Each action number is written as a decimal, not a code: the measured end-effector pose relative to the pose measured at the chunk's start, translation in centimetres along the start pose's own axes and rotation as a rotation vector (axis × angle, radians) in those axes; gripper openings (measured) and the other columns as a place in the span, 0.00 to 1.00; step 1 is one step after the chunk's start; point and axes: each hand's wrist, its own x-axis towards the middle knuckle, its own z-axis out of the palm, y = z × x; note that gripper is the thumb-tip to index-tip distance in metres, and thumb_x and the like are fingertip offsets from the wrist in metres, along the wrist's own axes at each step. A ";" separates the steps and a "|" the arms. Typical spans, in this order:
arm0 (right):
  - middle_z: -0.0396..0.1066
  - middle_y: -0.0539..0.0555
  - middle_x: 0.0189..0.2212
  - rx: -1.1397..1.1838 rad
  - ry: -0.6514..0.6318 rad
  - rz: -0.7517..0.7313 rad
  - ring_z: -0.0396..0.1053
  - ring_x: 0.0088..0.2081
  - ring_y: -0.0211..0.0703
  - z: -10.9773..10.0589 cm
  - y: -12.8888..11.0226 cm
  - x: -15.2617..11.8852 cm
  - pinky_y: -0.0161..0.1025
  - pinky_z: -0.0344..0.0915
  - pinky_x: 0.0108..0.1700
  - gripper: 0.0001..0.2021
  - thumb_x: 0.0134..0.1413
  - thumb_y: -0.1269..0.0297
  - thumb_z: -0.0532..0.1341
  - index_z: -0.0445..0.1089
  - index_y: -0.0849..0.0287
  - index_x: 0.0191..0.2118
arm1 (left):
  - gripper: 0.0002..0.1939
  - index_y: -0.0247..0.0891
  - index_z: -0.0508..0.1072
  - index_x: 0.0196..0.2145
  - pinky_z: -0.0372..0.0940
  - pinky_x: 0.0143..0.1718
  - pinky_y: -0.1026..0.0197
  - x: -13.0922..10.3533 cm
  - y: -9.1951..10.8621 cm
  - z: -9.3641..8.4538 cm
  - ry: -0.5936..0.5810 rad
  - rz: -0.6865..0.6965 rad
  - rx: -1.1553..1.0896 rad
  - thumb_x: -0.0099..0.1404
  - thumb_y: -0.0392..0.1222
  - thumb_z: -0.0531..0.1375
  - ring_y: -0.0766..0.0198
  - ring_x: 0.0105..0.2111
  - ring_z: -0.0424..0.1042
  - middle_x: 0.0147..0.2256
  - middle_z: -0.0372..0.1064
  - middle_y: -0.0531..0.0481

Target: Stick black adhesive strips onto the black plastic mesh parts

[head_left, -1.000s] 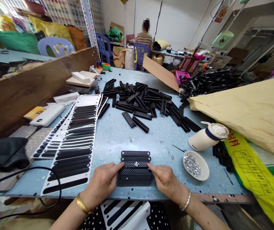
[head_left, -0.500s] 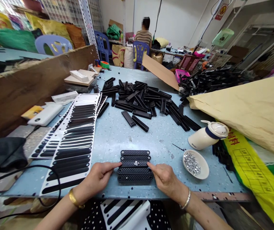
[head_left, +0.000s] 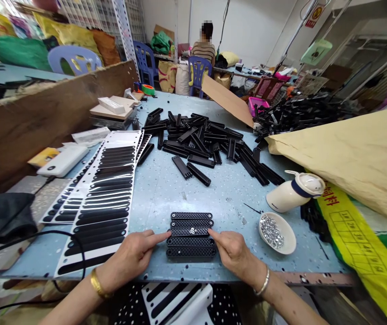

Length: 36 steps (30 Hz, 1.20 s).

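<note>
Several black perforated plastic strips [head_left: 191, 233] lie side by side in a neat row near the table's front edge. A few small silver rings [head_left: 192, 231] rest on the middle strip. My left hand [head_left: 130, 257] points its forefinger at the left end of that strip. My right hand [head_left: 233, 251] touches the strip's right end with its forefinger. Neither hand holds anything. A white dish of small silver parts [head_left: 276, 233] sits just right of my right hand.
A big heap of black strips [head_left: 200, 140] lies mid-table. White sheets of black stickers [head_left: 105, 203] lie at the left, a white jug [head_left: 295, 192] and a tan sack [head_left: 356, 153] at the right. A black cable [head_left: 27, 239] loops at front left. A person sits far back.
My left hand has slid a little to the left and down, its forefinger still at the strip's end. The right hand has stayed put.
</note>
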 end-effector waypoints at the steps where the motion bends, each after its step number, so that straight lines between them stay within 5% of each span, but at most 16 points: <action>1: 0.69 0.51 0.21 0.025 0.011 0.009 0.65 0.22 0.39 0.0 0.0 0.1 0.36 0.61 0.26 0.18 0.63 0.77 0.49 0.70 0.64 0.52 | 0.28 0.45 0.72 0.55 0.64 0.28 0.66 -0.1 0.1 0.0 0.006 -0.001 -0.007 0.63 0.28 0.46 0.65 0.25 0.72 0.27 0.73 0.51; 8: 0.69 0.53 0.22 -0.074 0.015 0.023 0.65 0.23 0.40 -0.1 -1.9 2.4 0.37 0.60 0.27 0.13 0.65 0.73 0.51 0.73 0.63 0.45 | 0.17 0.37 0.71 0.53 0.63 0.29 0.63 1.9 2.6 0.5 0.076 0.025 0.049 0.70 0.37 0.50 0.62 0.27 0.71 0.28 0.71 0.49; 16: 0.69 0.53 0.24 -0.237 -0.145 0.059 0.66 0.25 0.41 1.3 -3.6 4.9 0.36 0.55 0.27 0.10 0.61 0.75 0.54 0.72 0.59 0.33 | 0.11 0.40 0.75 0.35 0.62 0.29 0.61 6.1 5.1 1.7 -0.090 0.022 0.220 0.66 0.36 0.52 0.60 0.27 0.72 0.27 0.72 0.49; 25: 0.74 0.54 0.28 -0.029 -0.050 0.127 0.71 0.29 0.41 0.9 -3.2 3.6 0.34 0.63 0.32 0.10 0.64 0.72 0.54 0.73 0.60 0.40 | 0.12 0.38 0.74 0.31 0.62 0.30 0.60 6.4 5.2 1.7 -0.126 0.000 0.189 0.67 0.35 0.51 0.57 0.29 0.74 0.29 0.75 0.48; 36: 0.71 0.56 0.26 -0.170 -0.169 0.085 0.68 0.27 0.43 0.4 -4.1 2.1 0.39 0.59 0.28 0.14 0.65 0.74 0.49 0.72 0.63 0.41 | 0.12 0.39 0.74 0.35 0.64 0.30 0.60 2.8 4.0 1.3 -0.089 -0.044 0.125 0.68 0.36 0.50 0.58 0.28 0.74 0.29 0.75 0.49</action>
